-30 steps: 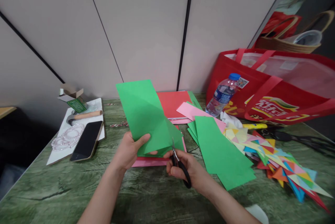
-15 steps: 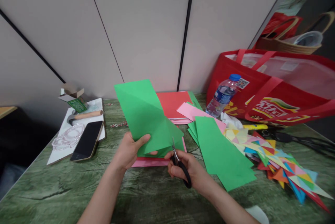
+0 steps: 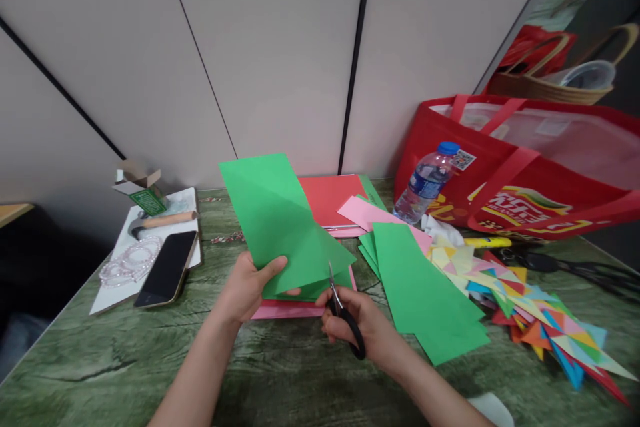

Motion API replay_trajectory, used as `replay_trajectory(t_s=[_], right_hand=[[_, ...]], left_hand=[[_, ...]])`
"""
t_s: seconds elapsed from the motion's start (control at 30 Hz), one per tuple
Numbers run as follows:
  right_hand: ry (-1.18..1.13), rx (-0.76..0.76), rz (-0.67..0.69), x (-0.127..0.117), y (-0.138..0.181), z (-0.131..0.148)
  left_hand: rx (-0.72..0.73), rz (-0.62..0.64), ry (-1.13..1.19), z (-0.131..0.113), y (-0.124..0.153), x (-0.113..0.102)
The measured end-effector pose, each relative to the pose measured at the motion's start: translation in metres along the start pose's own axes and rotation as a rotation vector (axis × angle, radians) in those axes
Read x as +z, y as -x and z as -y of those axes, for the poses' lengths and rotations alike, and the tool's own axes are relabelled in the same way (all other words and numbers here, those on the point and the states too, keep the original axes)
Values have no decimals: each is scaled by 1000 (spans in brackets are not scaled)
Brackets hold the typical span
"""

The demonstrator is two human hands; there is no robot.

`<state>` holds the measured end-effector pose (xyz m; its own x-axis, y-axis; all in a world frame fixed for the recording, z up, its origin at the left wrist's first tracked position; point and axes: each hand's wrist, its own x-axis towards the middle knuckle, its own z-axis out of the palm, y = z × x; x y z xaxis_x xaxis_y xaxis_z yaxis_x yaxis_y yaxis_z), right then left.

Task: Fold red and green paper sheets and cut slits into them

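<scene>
My left hand (image 3: 245, 288) pinches the lower edge of a folded green paper sheet (image 3: 277, 224) and holds it upright above the table. My right hand (image 3: 363, 327) grips black-handled scissors (image 3: 343, 314); their blades point up into the sheet's lower right edge. Under the sheet lies a pink paper sheet (image 3: 285, 309). A stack of green sheets (image 3: 425, 290) lies just right of my right hand.
A green marbled table (image 3: 100, 360) stands against a grey panelled wall. On the left a phone (image 3: 167, 268), a hammer (image 3: 160, 220), bead bracelets (image 3: 127, 260) and a small box (image 3: 140, 187). Red paper (image 3: 333, 197), a water bottle (image 3: 425, 182), a red bag (image 3: 525, 160) and coloured paper triangles (image 3: 540, 320) lie right.
The right edge of the green sheet has spread slightly outward at the scissor blades. Both hands stay almost where they were.
</scene>
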<state>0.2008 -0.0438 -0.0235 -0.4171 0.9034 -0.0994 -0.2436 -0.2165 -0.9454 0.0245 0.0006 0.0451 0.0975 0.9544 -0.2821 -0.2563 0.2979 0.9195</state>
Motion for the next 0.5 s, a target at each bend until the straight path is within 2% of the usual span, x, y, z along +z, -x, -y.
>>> replay_trajectory(t_s=[0.5], right_hand=[[45, 5, -11, 1, 0, 3]], left_hand=[[21, 22, 14, 3, -2, -3]])
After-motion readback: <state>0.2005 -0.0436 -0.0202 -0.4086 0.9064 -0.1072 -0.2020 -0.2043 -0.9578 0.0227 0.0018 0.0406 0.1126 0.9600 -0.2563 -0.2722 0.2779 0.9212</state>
